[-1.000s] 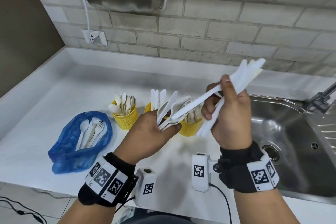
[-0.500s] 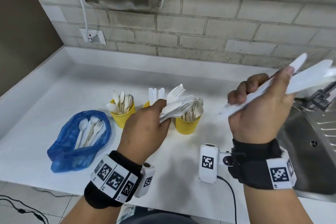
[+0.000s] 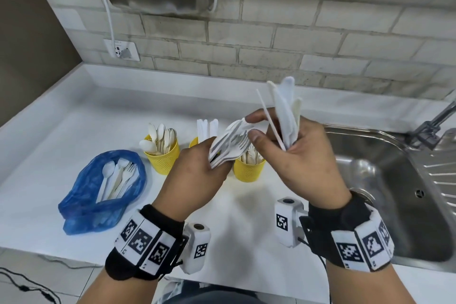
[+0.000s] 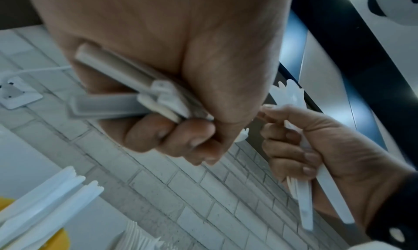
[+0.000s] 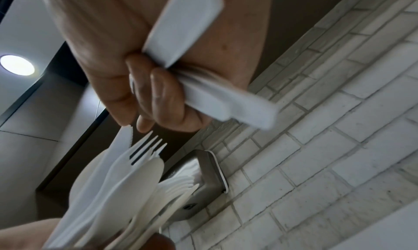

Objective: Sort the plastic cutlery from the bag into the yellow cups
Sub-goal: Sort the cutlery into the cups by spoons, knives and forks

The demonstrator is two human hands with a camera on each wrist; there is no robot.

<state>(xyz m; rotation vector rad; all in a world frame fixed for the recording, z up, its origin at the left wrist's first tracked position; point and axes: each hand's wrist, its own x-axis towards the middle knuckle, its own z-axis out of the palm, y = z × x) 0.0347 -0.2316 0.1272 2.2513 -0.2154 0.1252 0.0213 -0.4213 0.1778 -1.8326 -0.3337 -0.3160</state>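
Both hands raised, left hand (image 3: 197, 170) and right hand (image 3: 303, 155) fisted, right thumb and forefinger extended leftward.

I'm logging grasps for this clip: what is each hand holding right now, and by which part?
Left hand grips a bundle of forks by the handles. Right hand grips a bunch of knives at their lower ends, blades up.

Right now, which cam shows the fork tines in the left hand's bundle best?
Right wrist: the fork in the bundle sits close, its tines sharp against the dark background. Head view shows the bundle held by the left hand, tines blurred. Left wrist mostly shows the handle ends.
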